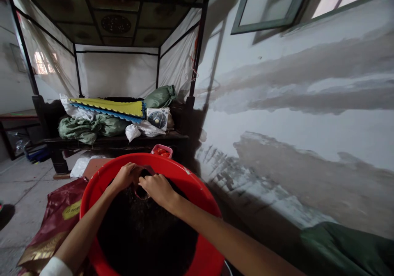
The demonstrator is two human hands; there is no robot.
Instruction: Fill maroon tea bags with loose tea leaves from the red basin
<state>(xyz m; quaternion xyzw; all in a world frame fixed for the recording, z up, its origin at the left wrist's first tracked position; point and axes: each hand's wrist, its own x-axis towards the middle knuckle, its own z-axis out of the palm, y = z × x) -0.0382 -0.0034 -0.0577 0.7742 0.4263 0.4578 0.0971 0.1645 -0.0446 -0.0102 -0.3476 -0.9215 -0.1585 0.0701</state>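
Observation:
A big red plastic basin (197, 194) sits low in front of me, filled with a dark crumbly mass (144, 235). Both my hands reach into its far side. My left hand (125, 176) and my right hand (157, 189) are closed together around a small dark rounded thing (142, 190), half buried in the dark mass; I cannot make out what it is. My forearms stretch over the basin from the lower edge of the view.
A small red container (161, 150) stands just behind the basin. A dark red printed bag (58, 218) lies on the floor at left. Behind stands a dark canopy bed (117, 138) piled with green sacks, foam mats and a boxed fan. A stained wall (292, 116) runs along the right.

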